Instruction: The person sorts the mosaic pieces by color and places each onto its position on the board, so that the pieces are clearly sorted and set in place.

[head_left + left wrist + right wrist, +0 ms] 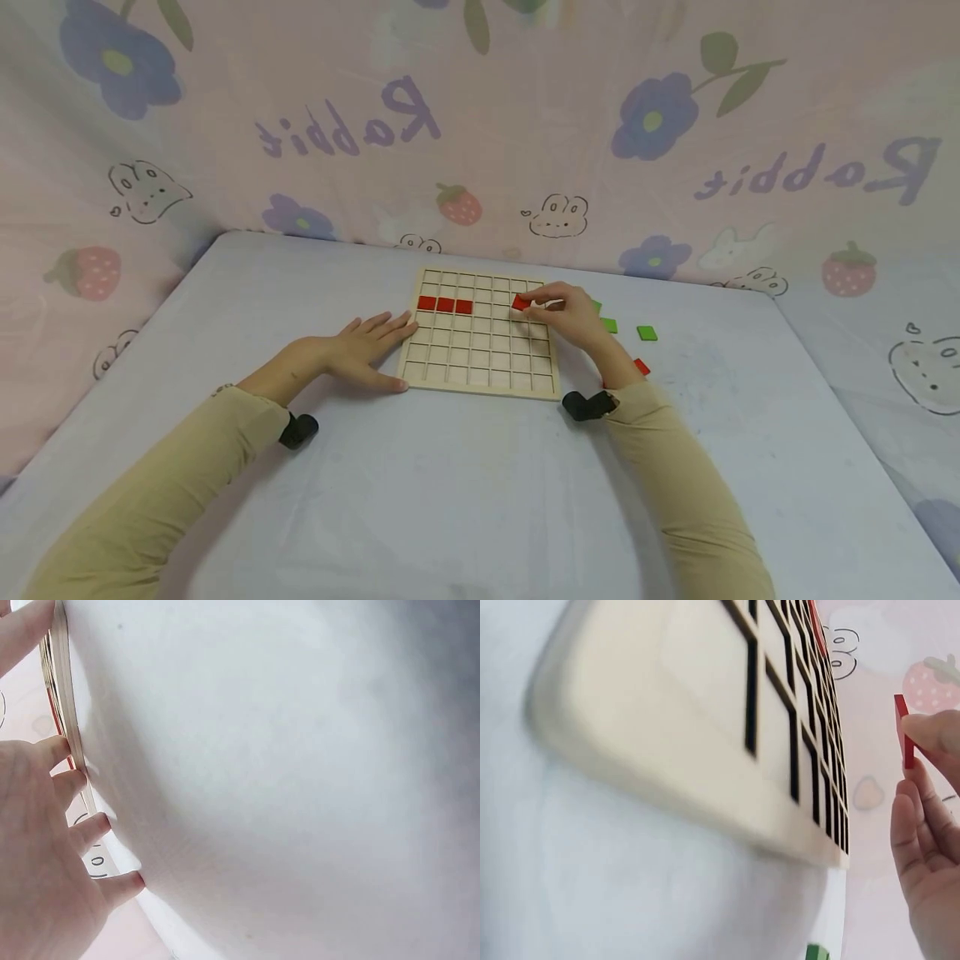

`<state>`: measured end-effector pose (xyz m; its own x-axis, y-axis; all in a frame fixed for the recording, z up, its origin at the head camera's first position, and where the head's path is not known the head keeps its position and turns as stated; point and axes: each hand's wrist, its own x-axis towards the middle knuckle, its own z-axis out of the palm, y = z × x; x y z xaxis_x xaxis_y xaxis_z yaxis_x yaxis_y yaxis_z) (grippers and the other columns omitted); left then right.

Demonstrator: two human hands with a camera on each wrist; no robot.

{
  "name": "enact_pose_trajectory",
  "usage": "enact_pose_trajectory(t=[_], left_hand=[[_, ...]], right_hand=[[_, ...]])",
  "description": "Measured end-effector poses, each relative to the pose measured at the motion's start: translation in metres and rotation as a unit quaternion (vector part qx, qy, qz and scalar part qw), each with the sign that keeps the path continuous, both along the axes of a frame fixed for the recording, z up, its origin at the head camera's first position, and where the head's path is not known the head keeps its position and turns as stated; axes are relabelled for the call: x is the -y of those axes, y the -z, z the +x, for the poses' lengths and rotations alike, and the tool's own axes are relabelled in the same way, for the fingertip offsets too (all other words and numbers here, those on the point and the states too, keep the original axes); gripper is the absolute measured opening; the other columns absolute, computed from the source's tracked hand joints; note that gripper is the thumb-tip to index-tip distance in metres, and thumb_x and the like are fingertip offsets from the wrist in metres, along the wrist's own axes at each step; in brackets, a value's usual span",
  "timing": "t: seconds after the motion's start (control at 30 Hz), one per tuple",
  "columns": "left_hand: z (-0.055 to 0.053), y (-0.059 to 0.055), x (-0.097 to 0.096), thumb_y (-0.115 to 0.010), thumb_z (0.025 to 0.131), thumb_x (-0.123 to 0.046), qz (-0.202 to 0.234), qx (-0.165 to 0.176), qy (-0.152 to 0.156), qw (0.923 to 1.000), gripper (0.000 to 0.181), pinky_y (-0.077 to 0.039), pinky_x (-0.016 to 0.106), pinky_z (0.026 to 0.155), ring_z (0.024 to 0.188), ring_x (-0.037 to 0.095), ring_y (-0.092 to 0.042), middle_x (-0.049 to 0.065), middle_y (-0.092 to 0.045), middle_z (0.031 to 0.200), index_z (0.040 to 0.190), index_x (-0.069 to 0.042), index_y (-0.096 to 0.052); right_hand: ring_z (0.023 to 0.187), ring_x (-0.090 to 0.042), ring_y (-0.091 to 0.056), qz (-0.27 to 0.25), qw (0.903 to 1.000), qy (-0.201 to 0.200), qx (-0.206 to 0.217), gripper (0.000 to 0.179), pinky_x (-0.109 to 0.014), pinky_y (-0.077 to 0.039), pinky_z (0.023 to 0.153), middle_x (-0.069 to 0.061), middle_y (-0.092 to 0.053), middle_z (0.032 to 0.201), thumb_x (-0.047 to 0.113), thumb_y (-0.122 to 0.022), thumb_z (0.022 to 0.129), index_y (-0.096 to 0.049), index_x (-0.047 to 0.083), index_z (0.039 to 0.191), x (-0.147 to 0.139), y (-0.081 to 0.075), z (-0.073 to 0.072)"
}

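Note:
A pale wooden grid board (480, 389) lies on the table, with three red square tiles (445, 305) side by side in one row at its left. My right hand (573, 317) pinches another red tile (519, 302) between thumb and fingers, over the right part of that row. In the right wrist view this red tile (904, 731) is held edge-on, above the board's surface. My left hand (363, 350) lies spread at the board's left edge, fingers straight, fingertips and thumb right at the rim. The left wrist view shows its fingers (90, 832) along the board's side.
Right of the board, several loose green tiles (647, 333) lie on the white table (465, 483). A red tile (641, 367) is partly hidden by the right forearm. Behind the table hangs a patterned cloth (495, 125). Each wrist wears a black camera (588, 406).

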<state>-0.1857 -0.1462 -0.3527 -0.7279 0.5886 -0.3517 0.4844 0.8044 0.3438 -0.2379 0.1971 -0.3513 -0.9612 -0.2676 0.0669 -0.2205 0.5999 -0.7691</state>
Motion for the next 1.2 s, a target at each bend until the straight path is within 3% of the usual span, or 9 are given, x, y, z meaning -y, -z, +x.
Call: enact_pose_trajectory(t=[0.3,0.9,1.2], left_hand=[[-0.001,0.003,0.001,-0.056,0.088,-0.058,-0.001,-0.004,0.001,1.0000,0.096,0.001,0.065,0.114,0.147,0.040,0.004,0.012,0.002,0.162,0.155,-0.012,-0.006],[0.000,-0.002,0.001,-0.057,0.088,-0.057,0.007,-0.001,0.003,1.0000,0.096,0.001,0.065,0.114,0.147,0.041,0.004,0.013,0.002,0.162,0.155,-0.011,-0.007],[-0.001,0.000,0.000,-0.056,0.088,-0.056,-0.001,0.003,-0.001,1.0000,0.095,0.002,0.064,0.114,0.147,0.039,0.005,0.011,0.003,0.162,0.155,-0.012,-0.006]], right_hand=[[0.106,-0.027,-0.059,-0.004,0.9998,-0.020,0.003,0.029,-0.038,-0.052,0.087,-0.012,-0.061,0.122,0.018,-0.069,0.089,-0.071,0.010,0.116,0.013,0.003,-0.003],[0.110,-0.028,-0.057,-0.010,0.9989,-0.044,0.013,0.027,-0.042,-0.049,0.094,-0.013,-0.061,0.126,0.014,-0.067,0.089,-0.070,0.007,0.116,0.031,0.008,-0.013],[0.108,-0.027,-0.059,0.006,0.9984,-0.039,0.039,0.026,-0.041,-0.050,0.091,-0.008,-0.061,0.124,0.017,-0.068,0.089,-0.072,0.011,0.114,0.037,0.010,-0.017]])
